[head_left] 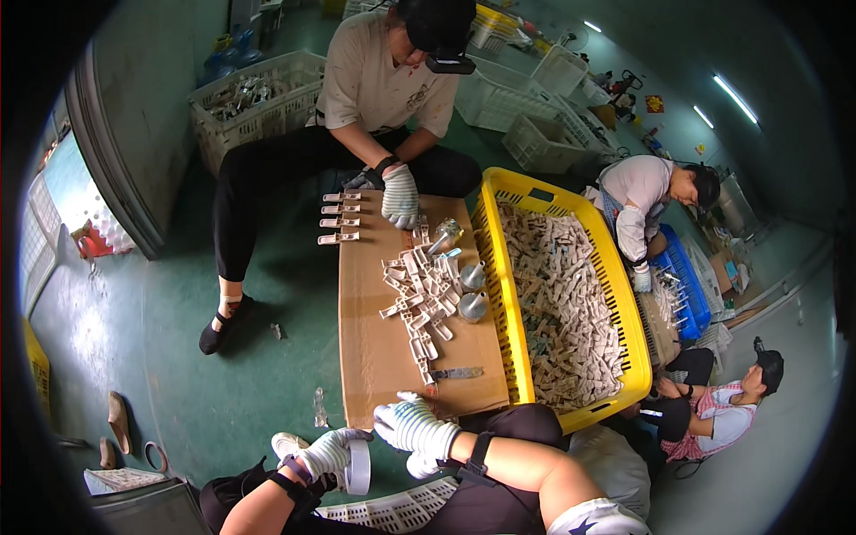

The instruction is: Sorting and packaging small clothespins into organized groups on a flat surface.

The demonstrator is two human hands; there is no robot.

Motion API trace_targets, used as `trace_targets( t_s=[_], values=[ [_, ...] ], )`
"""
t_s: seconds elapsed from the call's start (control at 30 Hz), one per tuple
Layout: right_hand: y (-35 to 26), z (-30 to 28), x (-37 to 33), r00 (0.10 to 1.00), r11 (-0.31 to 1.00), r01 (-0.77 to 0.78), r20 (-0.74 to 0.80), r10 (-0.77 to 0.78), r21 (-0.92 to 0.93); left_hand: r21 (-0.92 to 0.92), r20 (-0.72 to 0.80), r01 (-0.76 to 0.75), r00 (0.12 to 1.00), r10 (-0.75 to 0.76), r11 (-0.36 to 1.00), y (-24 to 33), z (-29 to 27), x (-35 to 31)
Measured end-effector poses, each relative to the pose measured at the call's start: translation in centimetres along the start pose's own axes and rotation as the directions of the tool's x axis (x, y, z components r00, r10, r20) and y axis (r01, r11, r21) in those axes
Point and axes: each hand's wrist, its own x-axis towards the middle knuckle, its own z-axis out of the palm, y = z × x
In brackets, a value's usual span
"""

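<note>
My left hand (328, 453), in a striped white glove, is closed around a pale roll of tape (358, 467), low beside the cardboard. My right hand (415, 430), gloved the same way, is at the near edge of the cardboard top (370, 357). Its fingers stretch leftward with the thumb apart, and I make out nothing held in them. Farther up the cardboard lies a loose pile of beige plastic clips (423, 294). Between the pile and my right hand is a dark flat strip (457, 374). Two grey cone-shaped pieces (473, 306) stand right of the pile.
Opposite me, a co-worker's gloved hand (400, 198) rests on the cardboard, near several clips (339, 238) lined up along its left edge. A yellow crate (519, 357) full of clips adjoins the right side. Two more people sit farther right, one by a blue crate (694, 294).
</note>
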Motion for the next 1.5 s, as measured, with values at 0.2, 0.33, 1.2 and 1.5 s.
trace_targets(
  t_s=[0.2, 0.33, 1.2, 1.5],
  values=[
    [-0.2, 0.0, 0.1, 1.0, 0.999, -0.021, -0.011, 0.021, 0.033, 0.007, 0.103, -0.02, 0.995, 0.019, 1.0, -2.1, -3.9, 2.4],
    [-0.2, 0.2, 0.1, 0.999, 0.999, -0.035, -0.002, 0.035, 0.018, 0.194, 0.175, -0.119, 0.981, 0.085, 0.974, -2.6, -4.6, 3.0],
    [0.2, 0.9, 0.0, 0.998, 1.0, -0.013, -0.068, 0.015, 0.024, 0.507, 0.232, -0.287, 0.953, 0.193, 0.813, -4.4, -8.7, 5.9],
    [0.3, 0.3, 0.2, 0.998, 0.998, -0.054, 0.043, 0.054, 0.007, 0.502, 0.225, -0.306, 0.949, 0.22, 0.809, -3.7, -7.4, 5.2]
  ],
)
